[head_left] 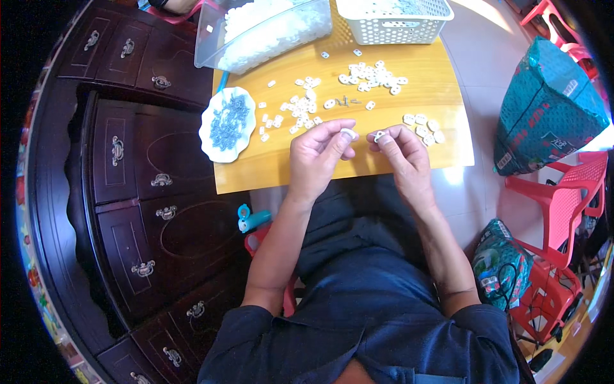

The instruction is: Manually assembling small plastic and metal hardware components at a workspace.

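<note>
Over the near edge of the table, my left hand [318,153] pinches a small white oval plastic piece [348,134] between thumb and fingers. Close by on its right, my right hand [406,157] grips a small white plastic piece with dark holes [378,136]. The two pieces are apart. Beyond my hands lie loose piles of small white plastic pieces [299,109], with a larger oval kind [374,77] farther back. A few thin metal pins [345,101] rest between the piles. Several oval pieces [422,128] sit to the right of my right hand.
A scalloped white plate [208,131] of small metal parts stands at the table's left. At the back are a clear bin [208,48] of white pieces and a white basket [409,32]. Dark drawers [121,153] flank the left; a teal bag [543,109] and red chair [556,201] the right.
</note>
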The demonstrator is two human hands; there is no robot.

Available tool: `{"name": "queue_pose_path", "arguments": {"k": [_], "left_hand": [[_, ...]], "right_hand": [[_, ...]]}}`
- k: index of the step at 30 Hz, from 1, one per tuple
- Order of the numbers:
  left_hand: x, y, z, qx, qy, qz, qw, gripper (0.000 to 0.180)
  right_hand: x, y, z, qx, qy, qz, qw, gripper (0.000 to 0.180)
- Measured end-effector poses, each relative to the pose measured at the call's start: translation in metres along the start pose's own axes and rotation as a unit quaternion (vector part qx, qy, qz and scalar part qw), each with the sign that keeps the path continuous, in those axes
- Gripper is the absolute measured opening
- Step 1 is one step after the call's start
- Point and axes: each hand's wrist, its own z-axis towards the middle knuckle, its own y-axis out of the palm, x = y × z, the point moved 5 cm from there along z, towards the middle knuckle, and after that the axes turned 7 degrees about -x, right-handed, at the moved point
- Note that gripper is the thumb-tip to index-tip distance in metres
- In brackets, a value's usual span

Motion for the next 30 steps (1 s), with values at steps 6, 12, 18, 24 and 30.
{"name": "queue_pose_path", "arguments": {"k": [6,12,18,24,30], "left_hand": [[0.0085,0.0056,-0.0040,-0.015,0.055,0.134,0.989,0.022],[0.0050,0.0010,-0.0057,0.004,0.071,0.128,0.989,0.022],[0.0057,0.0004,-0.0071,0.006,0.092,0.153,0.984,0.018],[0.0059,0.0017,-0.0071,-0.007,0.090,0.172,0.981,0.018],[0.0081,0.0039,-0.0058,-0.011,0.091,0.179,0.980,0.018]], "right_hand": [[0.0036,-0.0006,-0.0005,-0.010,0.017,-0.004,1.000,0.011],[0.0041,0.0007,-0.0017,-0.022,0.033,-0.043,0.998,0.011],[0.0063,0.0037,-0.0020,-0.012,0.020,-0.055,0.998,0.014],[0.0087,0.0014,-0.0030,-0.027,0.055,-0.080,0.995,0.013],[0.0081,0.0016,-0.0030,-0.029,0.059,-0.079,0.995,0.014]]}}
